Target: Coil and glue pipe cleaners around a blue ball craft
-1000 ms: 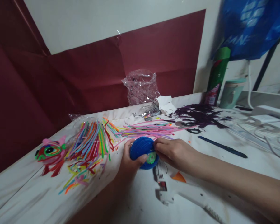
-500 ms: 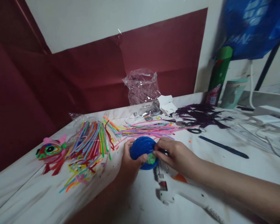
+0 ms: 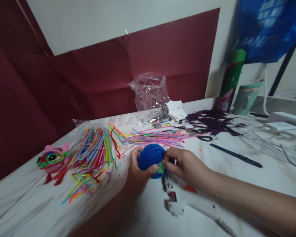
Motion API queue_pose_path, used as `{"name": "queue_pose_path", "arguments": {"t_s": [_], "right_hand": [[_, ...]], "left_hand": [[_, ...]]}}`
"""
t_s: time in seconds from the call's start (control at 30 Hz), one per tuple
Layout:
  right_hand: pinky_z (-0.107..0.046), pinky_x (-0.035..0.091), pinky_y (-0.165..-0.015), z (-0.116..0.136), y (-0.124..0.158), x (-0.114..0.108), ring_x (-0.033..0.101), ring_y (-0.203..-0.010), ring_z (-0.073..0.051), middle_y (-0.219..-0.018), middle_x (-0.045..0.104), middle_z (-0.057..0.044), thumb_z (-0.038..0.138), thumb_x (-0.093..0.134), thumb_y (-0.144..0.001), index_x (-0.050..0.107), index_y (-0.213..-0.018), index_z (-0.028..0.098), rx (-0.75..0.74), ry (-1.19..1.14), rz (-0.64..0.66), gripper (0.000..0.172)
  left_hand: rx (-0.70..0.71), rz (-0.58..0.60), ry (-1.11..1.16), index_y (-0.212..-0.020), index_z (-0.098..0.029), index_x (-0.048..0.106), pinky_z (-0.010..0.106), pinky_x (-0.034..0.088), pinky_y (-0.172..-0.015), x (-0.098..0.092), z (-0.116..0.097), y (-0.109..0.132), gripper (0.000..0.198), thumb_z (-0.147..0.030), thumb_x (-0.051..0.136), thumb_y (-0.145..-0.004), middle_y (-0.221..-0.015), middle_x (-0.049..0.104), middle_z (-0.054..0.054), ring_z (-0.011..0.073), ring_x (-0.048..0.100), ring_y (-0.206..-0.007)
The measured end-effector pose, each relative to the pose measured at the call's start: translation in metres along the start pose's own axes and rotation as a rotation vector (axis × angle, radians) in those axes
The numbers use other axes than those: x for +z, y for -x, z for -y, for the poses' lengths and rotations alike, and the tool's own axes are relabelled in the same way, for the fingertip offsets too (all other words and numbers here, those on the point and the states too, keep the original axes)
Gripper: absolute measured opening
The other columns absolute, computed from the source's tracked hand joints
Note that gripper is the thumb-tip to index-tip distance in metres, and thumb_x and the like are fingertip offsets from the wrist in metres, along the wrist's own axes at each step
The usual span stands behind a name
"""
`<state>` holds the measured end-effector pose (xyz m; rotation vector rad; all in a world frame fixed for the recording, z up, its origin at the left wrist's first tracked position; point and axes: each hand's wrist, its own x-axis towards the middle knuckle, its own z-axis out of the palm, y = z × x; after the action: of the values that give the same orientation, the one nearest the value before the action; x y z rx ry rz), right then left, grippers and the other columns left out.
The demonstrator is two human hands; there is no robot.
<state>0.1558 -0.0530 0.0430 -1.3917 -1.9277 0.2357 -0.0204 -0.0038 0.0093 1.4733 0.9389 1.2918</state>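
Note:
My left hand [image 3: 137,171] grips a round blue ribbed piece [image 3: 150,157] from its left side, thumb over the lower rim, above the white table [image 3: 39,210]. A small green sparkly bit [image 3: 160,168] sits at its lower right edge. My right hand [image 3: 185,164] is closed in a pinch against that right edge, fingertips touching the blue piece beside the green bit. What the pinch itself holds is hidden. A white glue gun [image 3: 187,200] lies on the table just under my right wrist.
Many coloured strips [image 3: 98,151] spread left and behind the hands. A pink and red fish figure [image 3: 53,161] lies far left. Behind stand a clear plastic bag [image 3: 150,92], purple threads [image 3: 212,121], scissors [image 3: 202,135], a blue pen [image 3: 236,155], a green can [image 3: 229,79], a cup [image 3: 245,97] and white cables [image 3: 281,131].
The blue piece has turned and tilted slightly in my left hand. My right fingertips have shifted a little along its right edge. Everything else lies as before.

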Motion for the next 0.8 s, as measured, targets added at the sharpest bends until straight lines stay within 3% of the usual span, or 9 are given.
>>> {"name": "queue_pose_path", "arguments": {"t_s": [0.33,0.47,0.6,0.8], "right_hand": [[-0.025,0.038,-0.056,0.0032,-0.0003,-0.003,0.054,-0.058,-0.015,-0.064,0.061,0.0,0.017,0.055,-0.078,0.054,-0.067,0.021,0.01,0.022,0.062,0.011],[-0.026,0.037,-0.056,0.0044,0.0003,-0.003,0.052,-0.059,-0.016,-0.065,0.061,-0.001,0.019,0.055,-0.078,0.053,-0.07,0.021,0.03,0.001,0.048,0.008],[-0.028,0.038,-0.056,0.0045,0.0003,-0.0025,0.05,-0.058,-0.016,-0.066,0.057,0.0,0.025,0.054,-0.077,0.049,-0.075,0.022,0.083,-0.154,0.001,0.006],[-0.028,0.038,-0.054,0.0041,-0.0018,-0.002,0.047,-0.056,-0.016,-0.06,0.052,0.001,0.032,0.047,-0.082,0.046,-0.069,0.023,0.083,-0.324,-0.043,0.016]], "left_hand": [[0.014,-0.005,0.015,-0.111,-0.02,0.05,0.04,0.047,-0.086,0.0014,-0.0036,0.0029,0.065,-0.032,0.079,-0.054,-0.106,0.062,0.008,0.0271,0.06,-0.098],[-0.041,0.023,-0.016,-0.111,-0.02,0.05,0.036,0.049,-0.077,-0.0001,-0.0041,0.0006,0.069,-0.03,0.082,-0.05,-0.101,0.062,0.007,0.0235,0.062,-0.088],[-0.049,-0.043,0.059,-0.109,-0.02,0.05,0.032,0.049,-0.07,0.0029,-0.0052,0.0001,0.063,-0.032,0.078,-0.053,-0.097,0.061,0.004,0.0192,0.061,-0.079],[0.001,-0.076,0.062,-0.109,-0.02,0.048,0.035,0.049,-0.074,0.0017,-0.0053,-0.001,0.066,-0.035,0.079,-0.053,-0.098,0.061,0.005,0.0216,0.062,-0.084]]}}
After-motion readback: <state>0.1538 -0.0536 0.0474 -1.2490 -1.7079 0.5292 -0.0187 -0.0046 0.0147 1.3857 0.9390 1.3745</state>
